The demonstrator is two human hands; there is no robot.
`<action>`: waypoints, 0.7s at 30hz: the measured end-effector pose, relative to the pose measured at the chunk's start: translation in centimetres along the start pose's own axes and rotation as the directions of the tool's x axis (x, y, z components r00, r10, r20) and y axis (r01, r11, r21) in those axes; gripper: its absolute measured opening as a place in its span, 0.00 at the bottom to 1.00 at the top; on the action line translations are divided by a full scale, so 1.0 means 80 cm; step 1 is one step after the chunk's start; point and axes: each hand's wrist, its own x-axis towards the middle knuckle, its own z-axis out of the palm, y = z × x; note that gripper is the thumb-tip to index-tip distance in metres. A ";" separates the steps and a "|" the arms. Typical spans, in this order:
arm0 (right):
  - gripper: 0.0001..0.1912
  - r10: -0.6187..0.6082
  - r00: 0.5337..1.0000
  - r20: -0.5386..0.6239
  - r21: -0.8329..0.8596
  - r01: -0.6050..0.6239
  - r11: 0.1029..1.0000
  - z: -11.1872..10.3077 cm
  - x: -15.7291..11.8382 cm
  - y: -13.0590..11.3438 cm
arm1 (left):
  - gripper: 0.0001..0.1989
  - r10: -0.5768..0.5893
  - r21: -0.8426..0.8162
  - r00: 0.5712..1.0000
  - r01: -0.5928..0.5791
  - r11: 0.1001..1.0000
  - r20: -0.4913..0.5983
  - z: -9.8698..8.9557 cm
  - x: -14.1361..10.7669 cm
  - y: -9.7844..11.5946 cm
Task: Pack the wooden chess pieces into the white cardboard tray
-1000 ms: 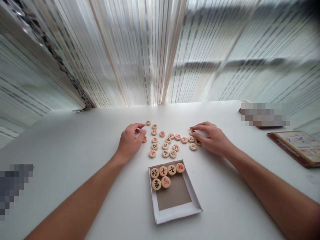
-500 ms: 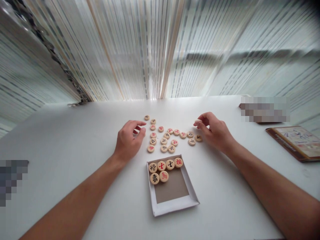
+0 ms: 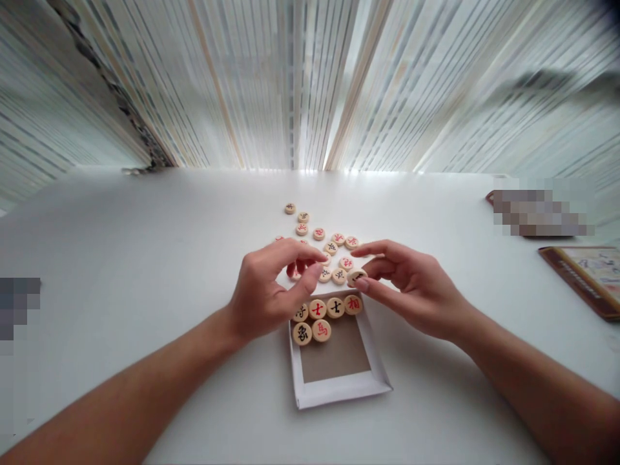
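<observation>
My right hand (image 3: 411, 284) pinches a round wooden Chinese chess piece (image 3: 357, 278) between thumb and fingers, tilted, just beyond the far right corner of a shallow white box (image 3: 339, 389). Across from it, my left hand (image 3: 271, 284) hovers over the box's far left corner, thumb and forefinger apart and no piece visible between them. It covers part of the loose pieces behind it. Inside the box lie several pieces with black or red characters, among them a red one (image 3: 321, 330) and a black one (image 3: 302, 334). More loose pieces (image 3: 338, 239) are scattered past the box.
On the right of the white table (image 3: 145, 226) lies a brown-edged booklet or flat box (image 3: 584, 278), with a blurred-out item (image 3: 537, 213) behind it. Another pixelated object (image 3: 19, 307) is at the left edge. Striped curtains (image 3: 261, 84) hang along the table's far side.
My right hand has carried its chess piece left and nearer, to the box's far edge. My left hand has moved right, over the box corner. The view has shifted slightly.
</observation>
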 end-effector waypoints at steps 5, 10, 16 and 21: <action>0.12 0.069 0.997 0.024 0.199 -0.073 0.977 0.010 -0.002 -0.002 | 0.04 -0.115 -0.074 0.988 0.123 0.990 0.101 0.004 -0.002 0.005; 0.13 0.041 0.999 0.022 0.126 -0.044 0.991 0.016 -0.006 -0.003 | 0.04 -0.174 -0.086 0.969 0.191 0.978 0.177 0.003 -0.001 0.010; 0.12 -0.067 0.998 -0.023 0.017 0.067 0.998 0.020 -0.009 -0.009 | 0.03 -0.251 -0.109 0.941 0.281 0.954 0.226 0.003 -0.001 0.013; 0.13 0.057 0.994 -0.090 0.230 -0.035 0.972 0.028 -0.011 -0.012 | 0.03 -0.267 -0.104 0.935 0.297 0.949 0.235 0.002 0.000 0.016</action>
